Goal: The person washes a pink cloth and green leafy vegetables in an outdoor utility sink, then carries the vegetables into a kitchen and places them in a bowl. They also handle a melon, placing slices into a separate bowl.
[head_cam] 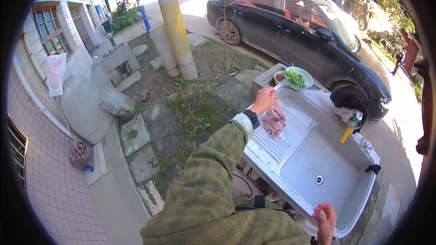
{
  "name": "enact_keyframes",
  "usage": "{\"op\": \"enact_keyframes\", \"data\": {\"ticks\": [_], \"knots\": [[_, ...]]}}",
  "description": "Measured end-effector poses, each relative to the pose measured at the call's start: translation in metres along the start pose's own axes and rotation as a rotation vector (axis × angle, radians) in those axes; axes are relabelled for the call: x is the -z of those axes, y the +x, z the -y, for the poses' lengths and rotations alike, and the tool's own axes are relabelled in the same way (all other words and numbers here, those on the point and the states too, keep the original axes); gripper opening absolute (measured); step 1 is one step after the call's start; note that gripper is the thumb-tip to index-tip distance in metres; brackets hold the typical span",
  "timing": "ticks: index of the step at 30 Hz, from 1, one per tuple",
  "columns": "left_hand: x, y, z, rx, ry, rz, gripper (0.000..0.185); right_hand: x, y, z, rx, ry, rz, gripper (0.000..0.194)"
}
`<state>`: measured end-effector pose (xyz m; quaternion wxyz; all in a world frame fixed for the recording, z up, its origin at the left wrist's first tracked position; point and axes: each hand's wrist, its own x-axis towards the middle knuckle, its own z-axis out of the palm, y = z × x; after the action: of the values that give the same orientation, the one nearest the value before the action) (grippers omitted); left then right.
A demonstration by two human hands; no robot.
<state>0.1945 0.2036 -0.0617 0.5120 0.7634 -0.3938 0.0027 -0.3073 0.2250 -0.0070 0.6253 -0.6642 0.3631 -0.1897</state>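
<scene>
My left hand (pixel 265 101) grips a dusty-pink cloth (pixel 275 119) by its top. The cloth hangs bunched over the ribbed washboard (pixel 293 117) of a pale laundry sink (pixel 340 158). My right hand (pixel 326 221) is at the sink's near rim, fingers curled; I see nothing in it, and whether the fingertips meet is unclear. The basin holds no visible water, and its round drain (pixel 319 179) shows. Past my left hand, a white bowl (pixel 308 83) of green leafy vegetables (pixel 295 77) rests at the sink's far corner, beside a small brownish container (pixel 279 77).
Along the sink's far rim lie a black cloth (pixel 351 98), a green-and-white container (pixel 356 118), a yellow handle (pixel 346 134) and a small black cloth (pixel 373 168). A dark car (pixel 289 41) is parked close behind. Leftward stand a concrete pole (pixel 177 30) and a mop (pixel 78 151).
</scene>
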Motion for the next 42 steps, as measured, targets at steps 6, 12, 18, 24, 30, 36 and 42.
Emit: {"op": "enact_keyframes", "data": {"ticks": [6, 12, 18, 24, 30, 36, 42], "knots": [[0.012, 0.006, -0.014, -0.083, 0.265, 0.169, 0.049, -0.001, -0.012, -0.016, 0.031, 0.137, -0.044, 0.020], [0.006, -0.020, -0.009, -0.053, 0.233, 0.452, 0.054, 0.019, -0.029, -0.021, 0.036, -0.101, 0.069, 0.029], [0.007, -0.032, -0.021, -0.057, 0.215, 0.407, 0.032, 0.025, -0.038, -0.017, -0.017, -0.078, 0.039, 0.029], [0.023, -0.038, -0.018, -0.040, 0.099, 0.341, 0.013, 0.020, -0.034, -0.016, -0.041, -0.101, 0.111, 0.028], [0.031, -0.040, -0.012, -0.019, 0.126, 0.284, 0.006, 0.018, -0.029, -0.029, -0.054, -0.080, 0.134, 0.025], [0.032, -0.039, -0.017, 0.062, 0.043, 0.348, 0.009, 0.017, -0.028, -0.037, -0.035, -0.120, 0.125, 0.018], [0.026, -0.040, -0.021, 0.080, -0.046, 0.359, 0.013, 0.015, -0.029, -0.038, -0.056, -0.061, 0.164, 0.014]]}}
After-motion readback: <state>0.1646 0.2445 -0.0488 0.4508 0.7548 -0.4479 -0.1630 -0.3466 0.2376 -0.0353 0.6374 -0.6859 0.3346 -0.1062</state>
